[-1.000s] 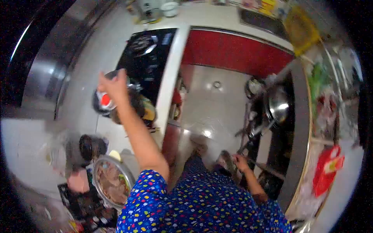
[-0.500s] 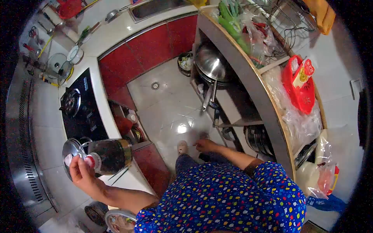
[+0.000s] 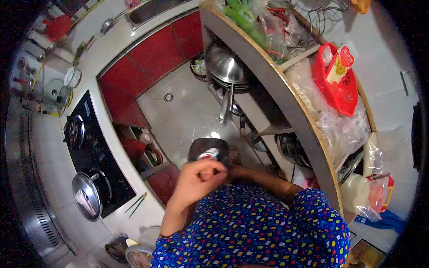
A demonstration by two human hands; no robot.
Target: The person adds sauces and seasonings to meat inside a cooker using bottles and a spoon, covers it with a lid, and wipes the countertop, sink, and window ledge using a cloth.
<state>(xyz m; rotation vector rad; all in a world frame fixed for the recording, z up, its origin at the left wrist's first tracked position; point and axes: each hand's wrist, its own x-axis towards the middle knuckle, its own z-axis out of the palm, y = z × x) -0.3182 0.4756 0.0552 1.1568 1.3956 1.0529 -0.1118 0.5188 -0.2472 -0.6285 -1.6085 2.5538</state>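
Note:
In front of my body my left hand point(image 3: 199, 178) is curled, its fingers closed at the top of a large dark bottle point(image 3: 208, 145). A red and white cap point(image 3: 211, 154) shows just beyond the knuckles. The bottle hangs low over the tiled floor, and its lower part is blurred. Close beside it is my right hand point(image 3: 234, 170), mostly behind the left hand and dim, so its fingers do not show.
On the left, a lidded pot point(image 3: 87, 196) stands on the black gas stove point(image 3: 100, 156), with chopsticks point(image 3: 137, 204) beside it. To the right a shelf unit point(image 3: 286, 85) holds a wok point(image 3: 227, 67), pans, vegetables and a red basket point(image 3: 335, 85). Red cabinets point(image 3: 152, 51) line the far side.
My left hand has carried the bottle from the counter by the stove rightward to the front of my body. It is now beside my right hand. The view has shifted slightly.

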